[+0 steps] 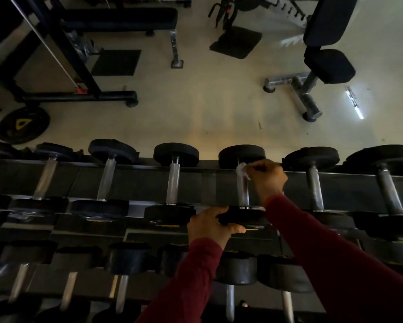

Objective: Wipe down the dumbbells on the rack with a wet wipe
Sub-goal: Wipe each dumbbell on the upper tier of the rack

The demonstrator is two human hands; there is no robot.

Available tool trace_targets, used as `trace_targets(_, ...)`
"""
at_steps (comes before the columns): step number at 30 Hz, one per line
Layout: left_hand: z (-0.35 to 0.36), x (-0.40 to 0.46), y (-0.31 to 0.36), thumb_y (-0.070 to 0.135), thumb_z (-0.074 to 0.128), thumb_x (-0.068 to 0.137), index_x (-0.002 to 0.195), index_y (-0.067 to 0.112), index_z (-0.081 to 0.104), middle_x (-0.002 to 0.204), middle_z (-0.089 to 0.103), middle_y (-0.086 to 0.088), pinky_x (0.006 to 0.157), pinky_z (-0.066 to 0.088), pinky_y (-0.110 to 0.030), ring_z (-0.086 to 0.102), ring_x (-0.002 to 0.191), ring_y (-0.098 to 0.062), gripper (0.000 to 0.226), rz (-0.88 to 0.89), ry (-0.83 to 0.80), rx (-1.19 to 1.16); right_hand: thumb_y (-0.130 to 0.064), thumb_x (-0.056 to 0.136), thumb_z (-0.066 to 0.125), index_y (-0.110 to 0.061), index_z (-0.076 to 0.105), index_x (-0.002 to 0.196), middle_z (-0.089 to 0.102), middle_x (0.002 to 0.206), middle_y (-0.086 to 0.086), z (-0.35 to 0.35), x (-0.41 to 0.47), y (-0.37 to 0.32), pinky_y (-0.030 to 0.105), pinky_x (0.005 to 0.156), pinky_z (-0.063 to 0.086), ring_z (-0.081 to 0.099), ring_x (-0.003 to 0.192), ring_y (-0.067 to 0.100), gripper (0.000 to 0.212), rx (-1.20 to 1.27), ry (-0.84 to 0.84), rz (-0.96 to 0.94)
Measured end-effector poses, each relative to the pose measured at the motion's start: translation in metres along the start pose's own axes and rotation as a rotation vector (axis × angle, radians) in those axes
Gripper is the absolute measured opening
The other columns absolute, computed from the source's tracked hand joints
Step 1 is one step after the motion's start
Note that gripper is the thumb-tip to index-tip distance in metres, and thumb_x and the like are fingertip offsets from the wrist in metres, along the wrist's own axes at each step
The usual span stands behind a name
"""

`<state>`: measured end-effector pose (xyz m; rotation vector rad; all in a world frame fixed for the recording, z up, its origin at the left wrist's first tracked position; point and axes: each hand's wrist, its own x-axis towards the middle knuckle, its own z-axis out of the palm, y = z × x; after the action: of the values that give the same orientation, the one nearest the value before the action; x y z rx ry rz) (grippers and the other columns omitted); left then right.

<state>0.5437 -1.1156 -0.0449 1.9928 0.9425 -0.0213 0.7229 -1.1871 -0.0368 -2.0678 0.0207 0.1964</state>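
Observation:
A dark rack carries a row of black dumbbells with chrome handles on its top tier. One dumbbell lies right of the middle. My right hand pinches a crumpled white wet wipe against the far end of that dumbbell's handle, just below the far head. My left hand grips the near head of the same dumbbell, thumb over its front edge. Both arms wear dark red sleeves.
More dumbbells sit on both sides and on a lower tier. Beyond the rack are pale floor, a flat bench, an adjustable bench, a black machine frame and a weight plate.

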Motion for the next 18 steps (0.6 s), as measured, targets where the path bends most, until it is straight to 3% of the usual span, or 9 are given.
trace_targets(3,0.001,0.000,-0.001,0.059,0.091,0.044,0.111,0.040,0.071,0.109,0.071,0.017,0.095,0.054,-0.030,0.065,0.100,-0.005,0.073,0.010,0.008,-0.017,-0.017,0.078,0.081,-0.023,0.074,0.080,0.075,0.080,0.001,-0.005,0.010,0.003,0.039,0.081,0.061,0.073,0.081,0.019,0.009,0.261,-0.110,0.325)
trace_targets(6,0.000,0.000,-0.001,0.057,0.092,0.046,0.111,0.038,0.072,0.106,0.072,0.016,0.095,0.054,-0.029,0.066,0.096,-0.002,0.070,0.027,0.016,-0.005,-0.010,0.082,0.076,-0.018,0.071,0.085,0.074,0.091,0.009,-0.014,0.013,0.004,0.040,0.083,0.060,0.073,0.085,0.022,0.011,0.281,-0.239,0.389)
trace_targets(10,0.001,0.001,-0.003,0.057,0.091,0.050,0.113,0.040,0.070,0.105,0.071,0.017,0.097,0.052,-0.032,0.065,0.096,-0.003,0.068,0.026,0.006,0.024,-0.016,0.091,0.066,-0.016,0.067,0.097,0.072,0.092,0.004,-0.034,-0.001,0.013,0.027,0.071,0.060,0.072,0.081,0.016,0.006,0.058,-0.405,0.333)
trace_targets(13,0.001,0.001,-0.001,0.057,0.091,0.050,0.112,0.041,0.070,0.106,0.071,0.017,0.098,0.052,-0.033,0.065,0.097,-0.002,0.068,0.024,0.011,0.032,-0.021,0.089,0.068,-0.019,0.071,0.098,0.071,0.096,-0.001,-0.041,-0.005,0.032,0.033,0.083,0.059,0.069,0.087,0.012,0.010,-0.277,-0.476,0.225)
trace_targets(16,0.000,0.000,0.002,0.054,0.092,0.049,0.112,0.040,0.070,0.104,0.072,0.015,0.095,0.054,-0.030,0.065,0.091,0.000,0.068,0.011,0.003,0.029,-0.018,0.087,0.070,-0.023,0.073,0.089,0.072,0.096,-0.005,-0.040,-0.010,0.035,0.030,0.087,0.056,0.067,0.088,0.007,0.006,-0.314,-0.470,0.165)
trace_targets(18,-0.001,-0.001,0.003,0.055,0.093,0.048,0.112,0.040,0.071,0.104,0.072,0.014,0.095,0.054,-0.030,0.065,0.091,0.000,0.069,0.010,0.003,0.021,-0.020,0.085,0.074,-0.024,0.073,0.087,0.073,0.093,-0.007,-0.036,-0.013,0.028,0.029,0.086,0.056,0.068,0.084,0.004,0.005,-0.292,-0.378,0.072)
